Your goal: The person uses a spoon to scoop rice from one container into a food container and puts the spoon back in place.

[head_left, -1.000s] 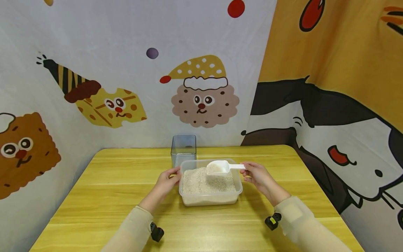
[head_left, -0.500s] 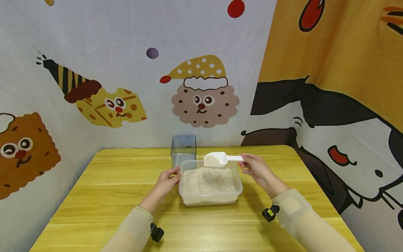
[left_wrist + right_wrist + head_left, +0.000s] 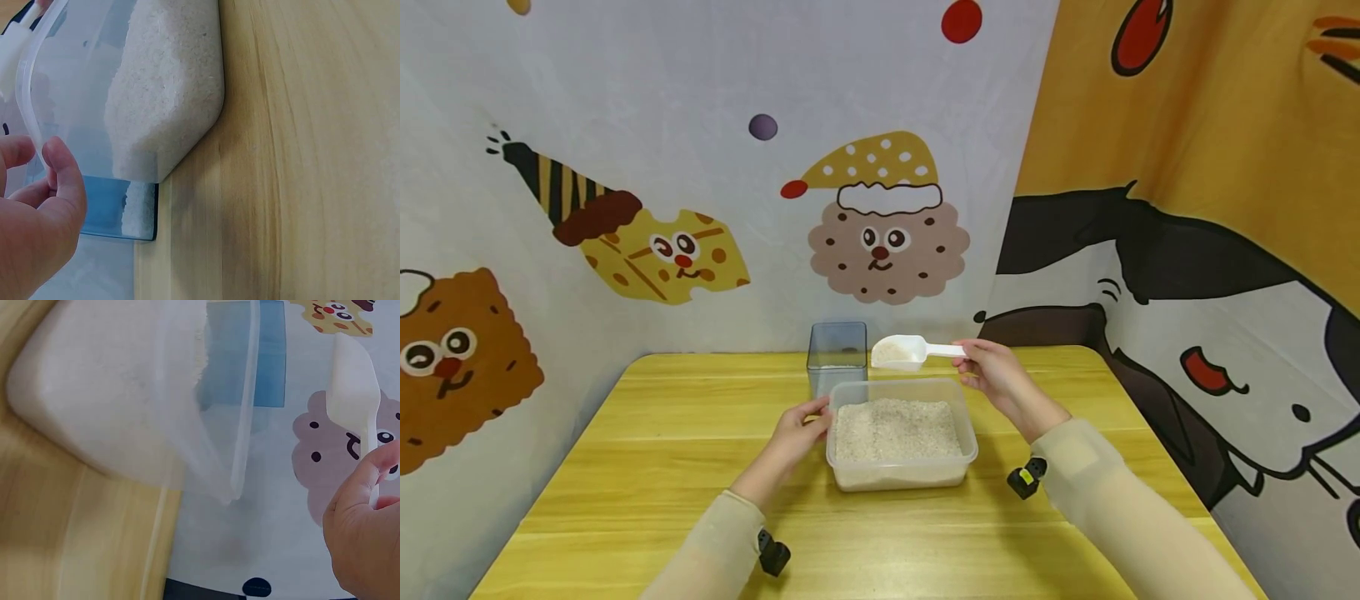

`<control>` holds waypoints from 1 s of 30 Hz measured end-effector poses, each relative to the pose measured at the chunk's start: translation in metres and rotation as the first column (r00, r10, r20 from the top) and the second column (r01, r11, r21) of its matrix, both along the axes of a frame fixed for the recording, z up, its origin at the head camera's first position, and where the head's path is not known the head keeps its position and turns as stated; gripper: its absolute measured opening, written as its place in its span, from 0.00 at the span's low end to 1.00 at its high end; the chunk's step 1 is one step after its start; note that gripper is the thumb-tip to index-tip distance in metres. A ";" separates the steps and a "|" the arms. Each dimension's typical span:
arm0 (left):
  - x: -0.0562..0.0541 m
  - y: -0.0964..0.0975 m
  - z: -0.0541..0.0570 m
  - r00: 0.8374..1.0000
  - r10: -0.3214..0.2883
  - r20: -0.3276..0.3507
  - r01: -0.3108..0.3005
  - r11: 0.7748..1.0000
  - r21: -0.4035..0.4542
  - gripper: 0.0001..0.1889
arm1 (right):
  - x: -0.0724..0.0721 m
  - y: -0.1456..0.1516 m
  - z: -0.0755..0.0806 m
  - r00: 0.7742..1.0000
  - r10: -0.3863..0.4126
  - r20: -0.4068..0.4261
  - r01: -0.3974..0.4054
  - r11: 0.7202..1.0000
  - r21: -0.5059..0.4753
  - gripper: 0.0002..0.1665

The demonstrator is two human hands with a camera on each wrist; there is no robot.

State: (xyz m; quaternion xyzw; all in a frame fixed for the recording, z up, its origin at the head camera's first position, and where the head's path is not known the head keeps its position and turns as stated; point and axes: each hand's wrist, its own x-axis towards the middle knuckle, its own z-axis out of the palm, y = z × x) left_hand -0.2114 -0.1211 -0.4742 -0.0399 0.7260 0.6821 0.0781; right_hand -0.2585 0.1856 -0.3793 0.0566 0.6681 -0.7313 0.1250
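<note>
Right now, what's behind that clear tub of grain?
A bluish see-through bin with pale grain inside, then a cartoon backdrop. The tub and its heap cover part of the bin's base, so I can't tell if anything small sits there.

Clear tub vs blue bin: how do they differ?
Colour: the clear tub is colourless; the blue bin is tinted.
Width: the tub is wider; the bin is narrower.
Contents: the tub holds a broad bed of pale grains; the bin shows a smaller layer.
Place: the tub sits in front, the bin behind it.
Shared: both are see-through and open-topped.
</note>
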 end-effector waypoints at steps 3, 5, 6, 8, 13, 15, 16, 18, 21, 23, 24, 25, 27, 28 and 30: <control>-0.001 -0.001 -0.002 1.000 -0.010 0.001 0.010 1.000 0.003 0.23 | -0.005 -0.005 0.004 1.000 -0.006 0.007 0.006 1.000 -0.003 0.20; -0.001 -0.001 -0.002 1.000 -0.018 -0.003 0.018 1.000 0.013 0.23 | -0.007 -0.009 0.007 1.000 -0.015 0.009 0.015 1.000 -0.006 0.20; 0.000 -0.002 -0.003 1.000 -0.026 -0.017 0.026 0.999 0.018 0.23 | -0.009 -0.011 0.007 1.000 -0.018 0.010 0.018 1.000 -0.011 0.21; 0.001 -0.003 -0.003 0.998 -0.041 -0.045 0.042 0.999 0.025 0.23 | -0.012 -0.016 0.008 1.000 -0.025 0.010 0.026 1.000 -0.017 0.21; 0.004 -0.005 -0.002 0.994 -0.059 -0.092 0.062 0.997 0.035 0.25 | -0.019 -0.027 0.008 0.998 -0.060 0.016 0.061 0.998 -0.024 0.19; 0.003 -0.004 -0.002 0.996 -0.047 -0.072 0.049 0.998 0.028 0.24 | -0.022 -0.031 0.008 0.997 -0.076 0.016 0.077 0.997 -0.024 0.18; 0.002 -0.003 -0.002 0.998 -0.031 -0.048 0.032 0.999 0.015 0.24 | -0.024 -0.033 0.007 0.996 -0.083 0.017 0.084 0.996 -0.022 0.18; 0.001 -0.002 -0.002 0.999 -0.016 -0.029 0.016 1.000 0.006 0.23 | -0.027 -0.037 0.006 0.996 -0.089 0.016 0.089 0.996 -0.016 0.18; 0.000 0.000 -0.002 1.000 -0.003 -0.016 0.003 1.000 -0.002 0.23 | -0.030 -0.043 0.007 0.995 -0.097 0.012 0.097 0.995 -0.002 0.19; 0.000 0.001 -0.001 1.000 0.002 -0.013 -0.002 1.000 0.001 0.22 | -0.032 -0.047 0.007 0.995 -0.104 0.011 0.104 0.995 0.005 0.19; 0.000 0.001 -0.001 1.000 0.004 -0.015 -0.004 1.000 0.001 0.22 | -0.032 -0.049 0.008 0.994 -0.106 0.008 0.106 0.994 0.006 0.20; 0.000 0.001 -0.001 1.000 0.007 -0.015 -0.007 1.000 -0.002 0.22 | -0.033 -0.051 0.009 0.994 -0.112 0.007 0.112 0.994 0.010 0.20; 0.000 0.001 -0.002 1.000 0.011 -0.018 -0.012 1.000 -0.002 0.22 | -0.034 -0.055 0.010 0.993 -0.118 0.004 0.118 0.993 0.008 0.20; -0.001 0.001 -0.002 1.000 0.012 -0.020 -0.012 1.000 -0.005 0.22 | -0.035 -0.057 0.010 0.993 -0.120 0.003 0.120 0.993 0.004 0.20; -0.001 0.001 -0.003 1.000 0.013 -0.022 -0.013 1.000 -0.005 0.22 | -0.035 -0.060 0.011 0.992 -0.126 0.002 0.126 0.992 0.003 0.20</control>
